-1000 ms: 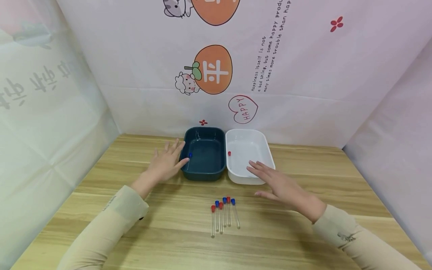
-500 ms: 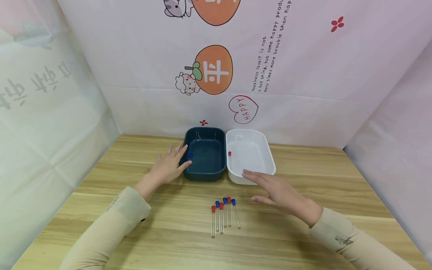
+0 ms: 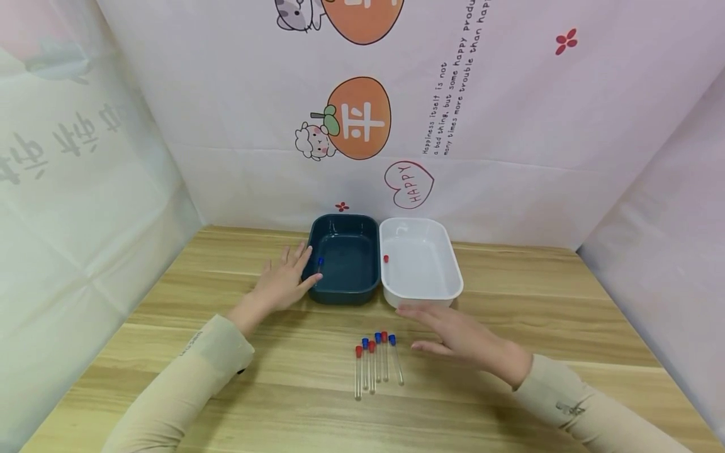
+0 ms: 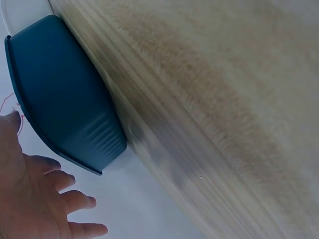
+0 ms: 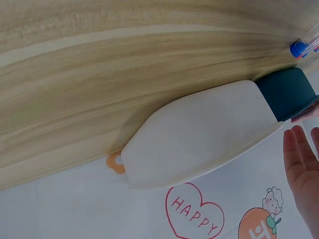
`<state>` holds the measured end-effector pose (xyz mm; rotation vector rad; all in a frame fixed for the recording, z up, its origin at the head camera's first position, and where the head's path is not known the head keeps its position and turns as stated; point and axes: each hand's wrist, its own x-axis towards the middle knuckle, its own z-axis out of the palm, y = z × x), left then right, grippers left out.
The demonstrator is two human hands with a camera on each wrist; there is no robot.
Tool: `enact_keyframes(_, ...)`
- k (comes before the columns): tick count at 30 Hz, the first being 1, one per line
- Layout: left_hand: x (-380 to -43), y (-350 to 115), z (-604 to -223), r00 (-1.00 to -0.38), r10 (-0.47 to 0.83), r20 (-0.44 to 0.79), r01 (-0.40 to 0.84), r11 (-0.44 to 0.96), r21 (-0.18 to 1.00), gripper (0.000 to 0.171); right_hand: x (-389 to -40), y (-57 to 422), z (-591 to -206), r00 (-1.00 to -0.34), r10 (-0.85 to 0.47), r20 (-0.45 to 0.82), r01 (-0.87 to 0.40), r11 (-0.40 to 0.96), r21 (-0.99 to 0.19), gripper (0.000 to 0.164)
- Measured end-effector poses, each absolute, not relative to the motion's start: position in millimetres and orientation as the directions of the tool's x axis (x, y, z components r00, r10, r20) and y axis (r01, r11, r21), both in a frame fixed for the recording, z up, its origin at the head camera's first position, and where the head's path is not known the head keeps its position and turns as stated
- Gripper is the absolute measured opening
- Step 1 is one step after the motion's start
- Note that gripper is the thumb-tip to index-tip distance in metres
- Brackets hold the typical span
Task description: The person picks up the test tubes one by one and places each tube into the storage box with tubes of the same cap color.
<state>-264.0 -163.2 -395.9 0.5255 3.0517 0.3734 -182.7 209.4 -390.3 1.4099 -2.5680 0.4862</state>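
1. My left hand holds nothing; its fingers are spread and its thumb reaches over the left rim of the dark teal bin. I cannot tell whether it touches the rim.
2. My right hand is released too, fingers extended and thumb apart, above the tabletop at the near side of the white bin. Its fingertips overlap that bin's near edge in the head view; contact is unclear.
3. Six capped tubes lie on the tabletop in front of the bins, to the left of my right thumb, caps towards the bins. From left to right, I see a red cap, then blue, red, blue, red, and a blue cap at the end. The rightmost tube lies slightly slanted, a little apart from the others.
4. Inside the teal bin, by its left wall and near my left thumb, is a blue-capped tube.
5. Inside the white bin, by its left wall, I see a small red piece; any clear part is hard to make out.
6. The bins stand side by side before a printed cloth with a red "HAPPY" heart.
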Motion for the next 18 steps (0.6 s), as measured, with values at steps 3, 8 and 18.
enact_keyframes(3, -264.2, -163.0, -396.8, -0.946, 0.323, 0.004, 0.314, 0.917, 0.245, 0.078, -180.9, 206.9, -392.6, -0.549, -0.793, 0.264, -0.834, 0.503, -0.225, 0.059)
enact_keyframes(8, -265.0, -162.9, -397.0, -0.95, 0.312, -0.013, 0.299, 0.921, 0.248, 0.08, -180.6, 201.8, -395.6, -0.57, -0.795, 0.208, -0.817, 0.519, -0.252, 0.06)
enact_keyframes(18, -266.8, -162.7, -400.9, -0.95, 0.312, -0.032, 0.295, 0.922, 0.252, 0.08, -183.9, 197.3, -402.6, -0.607, -0.786, 0.119, -0.783, 0.566, -0.257, 0.067)
